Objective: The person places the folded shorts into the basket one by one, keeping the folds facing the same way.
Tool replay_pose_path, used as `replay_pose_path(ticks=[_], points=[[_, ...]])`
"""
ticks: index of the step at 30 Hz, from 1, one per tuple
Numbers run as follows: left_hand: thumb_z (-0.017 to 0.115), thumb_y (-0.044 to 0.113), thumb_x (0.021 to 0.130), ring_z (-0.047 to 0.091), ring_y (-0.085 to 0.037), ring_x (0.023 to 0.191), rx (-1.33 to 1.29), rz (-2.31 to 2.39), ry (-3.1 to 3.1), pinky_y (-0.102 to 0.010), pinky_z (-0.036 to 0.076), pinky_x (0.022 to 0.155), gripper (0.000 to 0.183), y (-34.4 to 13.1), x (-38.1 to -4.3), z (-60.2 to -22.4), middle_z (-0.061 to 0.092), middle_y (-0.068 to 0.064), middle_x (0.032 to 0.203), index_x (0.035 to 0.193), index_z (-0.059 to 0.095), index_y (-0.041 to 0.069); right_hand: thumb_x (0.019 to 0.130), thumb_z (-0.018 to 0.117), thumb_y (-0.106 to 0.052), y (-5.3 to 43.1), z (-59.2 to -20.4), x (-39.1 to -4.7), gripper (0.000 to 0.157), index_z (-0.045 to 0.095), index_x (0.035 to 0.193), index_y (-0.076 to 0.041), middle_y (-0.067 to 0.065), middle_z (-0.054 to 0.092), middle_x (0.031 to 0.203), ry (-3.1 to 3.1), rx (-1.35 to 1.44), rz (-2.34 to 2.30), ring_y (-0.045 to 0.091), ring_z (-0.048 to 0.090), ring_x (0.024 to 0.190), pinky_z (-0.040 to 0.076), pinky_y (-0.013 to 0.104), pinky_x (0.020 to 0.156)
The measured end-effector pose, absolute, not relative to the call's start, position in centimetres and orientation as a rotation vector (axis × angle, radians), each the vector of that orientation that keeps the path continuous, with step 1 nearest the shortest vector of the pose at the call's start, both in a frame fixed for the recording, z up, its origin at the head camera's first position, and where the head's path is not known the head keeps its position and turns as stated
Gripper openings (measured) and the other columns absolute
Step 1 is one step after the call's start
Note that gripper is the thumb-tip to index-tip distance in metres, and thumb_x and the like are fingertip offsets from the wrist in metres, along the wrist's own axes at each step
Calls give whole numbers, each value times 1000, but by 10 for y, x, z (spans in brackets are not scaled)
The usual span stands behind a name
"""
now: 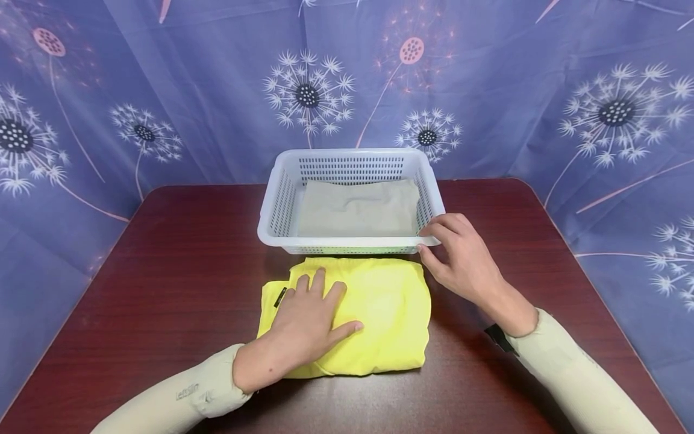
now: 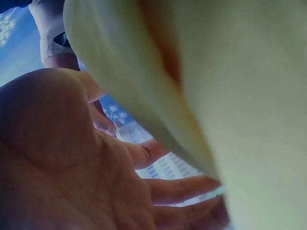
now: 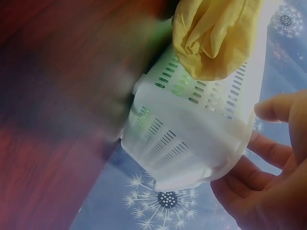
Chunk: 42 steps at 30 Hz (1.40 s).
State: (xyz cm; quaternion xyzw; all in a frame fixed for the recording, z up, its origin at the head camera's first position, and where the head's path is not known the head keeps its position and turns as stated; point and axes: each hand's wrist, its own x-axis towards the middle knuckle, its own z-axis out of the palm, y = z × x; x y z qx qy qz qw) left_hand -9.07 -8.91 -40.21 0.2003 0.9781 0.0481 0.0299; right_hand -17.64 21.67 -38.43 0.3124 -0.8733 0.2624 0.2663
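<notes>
A folded yellow garment (image 1: pixel 379 313) with a small black label lies on the table in front of a white plastic basket (image 1: pixel 352 241). My left hand (image 1: pixel 309 319) rests on the garment with its fingers spread. In the left wrist view the palm (image 2: pixel 62 143) faces the pale-looking cloth (image 2: pixel 259 115). At the basket's front right corner, my right hand (image 1: pixel 461 259) grips the rim, thumb outside and fingers over the edge. The right wrist view shows this thumb (image 3: pixel 273 108) against the rim, and a bunched fold of the yellow garment (image 3: pixel 216 38) beside the slotted wall.
Inside the basket lies a folded beige-grey cloth (image 1: pixel 358 211); something greenish shows through the front slots. The dark red wooden table (image 1: pixel 179 259) is bordered at the back and sides by a blue curtain (image 1: pixel 217 78) with dandelion prints.
</notes>
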Motion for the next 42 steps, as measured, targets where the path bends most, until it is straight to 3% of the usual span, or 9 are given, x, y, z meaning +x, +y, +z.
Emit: replay_pose_path(ticks=[6,14,20,28,38,42], points=[[65,71,94,59,-41,120,676,285,3081,-54,56,88,66,-105,-93,-400,57,-16,137,125,65,13,87,75,-9,217,-382,-174,20,72,105,0,15,67,109,-2355,823,725,36,56,101,45,48,88],[75,61,92,58,-39,124,682,342,3162,-54,55,93,59,-123,-95,-397,61,-20,133,115,67,8,84,77,-9,221,-381,-168,38,64,116,6,20,64,113,-2350,754,722,40,55,100,43,50,88],[78,60,90,57,-44,124,615,350,3239,-58,52,94,68,-134,-97,-397,62,-22,132,125,65,3,83,77,-8,224,-382,-164,46,58,121,10,25,61,115,-2383,654,752,41,55,106,43,50,92],[76,62,91,59,-43,112,468,376,3247,-57,55,79,79,-148,-101,-398,61,-21,126,136,58,-1,81,84,-10,223,-383,-158,61,52,128,11,24,58,116,-2468,474,842,39,57,107,47,50,91],[74,63,91,57,-42,92,352,379,3195,-50,57,65,84,-164,-106,-398,58,-26,109,126,58,-12,87,84,-22,225,-385,-150,53,57,120,10,26,61,111,-2615,289,845,38,56,95,48,54,86],[71,66,93,58,-40,92,292,429,3106,-50,57,64,86,-167,-109,-398,59,-26,107,125,57,-13,90,82,-30,226,-384,-148,56,59,122,9,25,63,112,-2730,233,841,36,56,94,49,53,84]])
